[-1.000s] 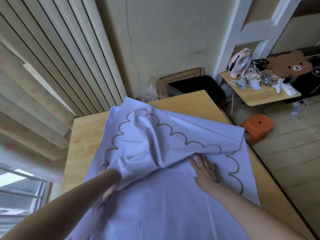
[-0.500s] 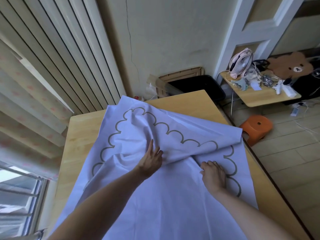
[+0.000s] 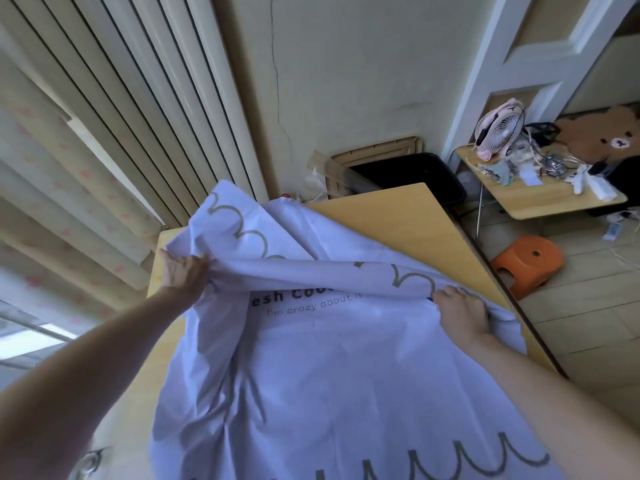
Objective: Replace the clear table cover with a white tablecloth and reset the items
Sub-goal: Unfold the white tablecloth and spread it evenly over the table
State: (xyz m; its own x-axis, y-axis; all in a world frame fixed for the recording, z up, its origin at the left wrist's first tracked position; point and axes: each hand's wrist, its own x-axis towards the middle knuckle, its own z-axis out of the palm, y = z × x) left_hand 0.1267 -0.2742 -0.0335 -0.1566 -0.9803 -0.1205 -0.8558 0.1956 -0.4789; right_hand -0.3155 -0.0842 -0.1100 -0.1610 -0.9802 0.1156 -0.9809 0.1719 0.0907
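Head view, both hands (left (image 3: pixel 183 271), right (image 3: pixel 462 313)) gripping tablecloth (image 3: pixel 346 375) fold

Daylight enters from the window (image 3: pixel 31 337) at left; wide-angle edges bend and blur.

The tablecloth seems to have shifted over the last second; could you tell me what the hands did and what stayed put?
The left hand moved out to the white tablecloth's left edge and gripped it; the right hand, flat before, closed on the fold at the right. Together they lifted the folded flap, exposing printed lettering and baring more of the wooden table at the far right. The orange stool, the fan and the side table stayed as they were.
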